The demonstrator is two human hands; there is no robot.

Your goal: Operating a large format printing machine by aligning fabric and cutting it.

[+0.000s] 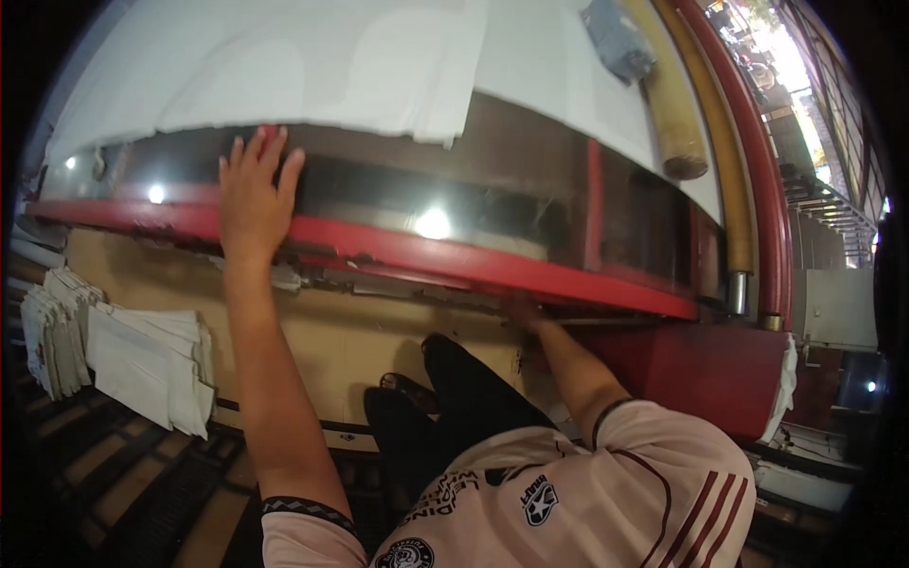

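My left hand [258,194] lies with its fingers spread over the glass top [398,185] of a table with a red frame [407,248]. Its fingertips reach the near edge of a white sheet of cloth or paper [284,66] spread over the glass. Below the red front edge, my right hand [523,310] reaches in under the table. Its fingers are hidden by shadow and the frame, so I cannot see what they touch.
Yellow-brown rollers [674,123] and a red bar [772,189] run along the right side, with a grey box-like object [620,43] beside them. Stacks of folded white sheets [151,364] stand at lower left. A red cabinet [682,369] is at right.
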